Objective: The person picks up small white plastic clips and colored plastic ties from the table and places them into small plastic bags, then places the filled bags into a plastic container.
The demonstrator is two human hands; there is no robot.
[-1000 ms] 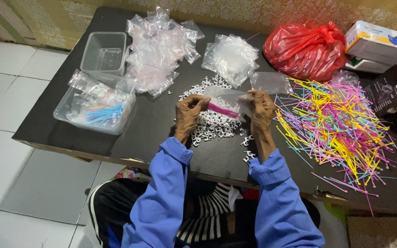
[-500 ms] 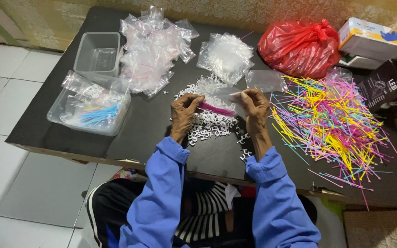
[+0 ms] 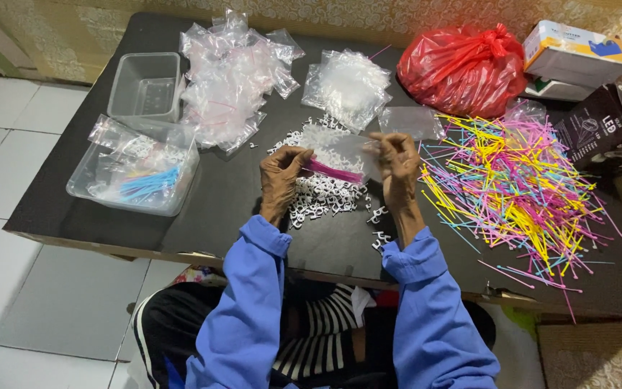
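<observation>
My left hand (image 3: pixel 282 176) pinched pink ties (image 3: pixel 334 171), feeding them into the small clear bag (image 3: pixel 350 155) my right hand (image 3: pixel 397 162) pinched open. I held both above the white clips (image 3: pixel 318 194) mid-table, loose ties (image 3: pixel 520 187) heaped toward the right edge within reach.

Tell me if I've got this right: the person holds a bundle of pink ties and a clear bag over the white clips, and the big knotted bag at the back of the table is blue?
Not quite. The knotted bag at the back is red, not blue, as the head view shows. The rest holds: the left hand and right hand hold the pink ties and a clear bag over the white clips.
</observation>
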